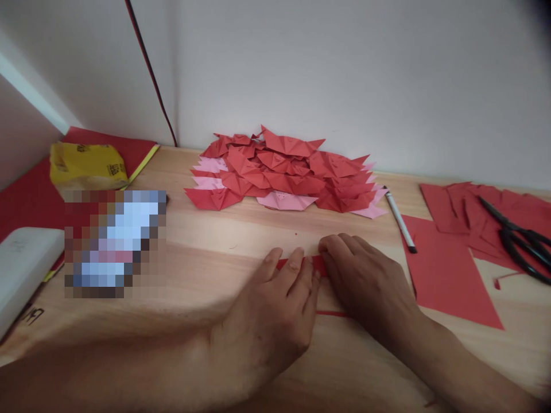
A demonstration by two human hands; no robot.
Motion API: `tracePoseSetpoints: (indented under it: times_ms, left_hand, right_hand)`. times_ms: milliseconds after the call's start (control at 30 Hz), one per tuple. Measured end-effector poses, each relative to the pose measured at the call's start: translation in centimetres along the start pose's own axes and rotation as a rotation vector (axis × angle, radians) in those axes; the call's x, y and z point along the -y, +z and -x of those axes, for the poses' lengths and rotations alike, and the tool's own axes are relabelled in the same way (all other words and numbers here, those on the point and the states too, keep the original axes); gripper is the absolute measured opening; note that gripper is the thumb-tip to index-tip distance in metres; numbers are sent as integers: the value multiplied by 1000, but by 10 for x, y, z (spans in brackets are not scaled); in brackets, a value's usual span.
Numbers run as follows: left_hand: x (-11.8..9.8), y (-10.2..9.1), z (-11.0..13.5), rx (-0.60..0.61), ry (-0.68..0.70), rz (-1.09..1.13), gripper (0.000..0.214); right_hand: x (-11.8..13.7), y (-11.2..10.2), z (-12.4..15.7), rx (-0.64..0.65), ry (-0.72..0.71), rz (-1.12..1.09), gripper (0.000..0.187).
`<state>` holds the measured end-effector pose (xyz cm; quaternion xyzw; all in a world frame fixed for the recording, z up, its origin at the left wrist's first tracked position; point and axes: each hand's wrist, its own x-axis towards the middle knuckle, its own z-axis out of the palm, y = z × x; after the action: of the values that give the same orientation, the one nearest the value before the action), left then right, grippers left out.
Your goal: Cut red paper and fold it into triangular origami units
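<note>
A piece of red paper (318, 265) lies on the table between my hands, mostly covered by them. My left hand (286, 289) holds it down at its left part, fingers bent over it; the thumb is hidden. At the paper's right end my right hand (361, 269) is closed, with its fingers curled together on the edge. A thin red edge (333, 314) shows on the table just below my hands. Beyond them, against the wall, several folded red paper shapes (286, 183) are piled up, with a few pink folded papers (287, 201) among them.
To the right are a white marker (400, 221), a flat red sheet (451, 281), a heap of red paper (456, 212) and black-handled scissors (520, 238). On the left stand a yellow packet (88, 163), a blurred-out phone (124, 235) and a white device (28, 264). A cable (150, 71) runs down the wall.
</note>
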<state>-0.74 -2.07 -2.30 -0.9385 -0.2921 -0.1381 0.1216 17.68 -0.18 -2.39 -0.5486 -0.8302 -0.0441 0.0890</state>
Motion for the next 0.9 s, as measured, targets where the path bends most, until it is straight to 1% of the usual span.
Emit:
tracePoseSetpoints:
  times_ms: [167,333,400,467,500,533,600,700,800,900]
  left_hand:
    - [-1,1,-1,20,-9,9,33]
    - [2,-3,-3,36,13,18,32]
    - [2,-3,-3,36,14,23,32]
    - [1,-2,-2,32,3,31,33]
    - [1,-2,-2,32,-4,36,34]
    - [1,-1,-2,29,-13,40,36]
    - [1,0,-2,30,-13,50,38]
    - [1,1,-2,21,2,54,35]
    - [1,0,-2,12,10,45,32]
    - [2,-1,-3,10,13,29,31]
  right_hand:
    - [-2,1,-2,27,17,-17,13]
    - [-11,-9,-2,44,45,-238,14]
    - [-9,-17,3,-10,34,-250,21]
    - [-2,-24,11,-65,-62,-201,36]
    - [4,-27,16,-50,-116,-194,44]
    - [10,-28,21,-6,-165,-189,50]
    - [22,-25,32,46,-224,-190,59]
    - [34,-13,43,51,-219,-173,66]
    - [36,-2,49,42,-190,-138,71]
    - [34,0,53,31,-181,-89,69]
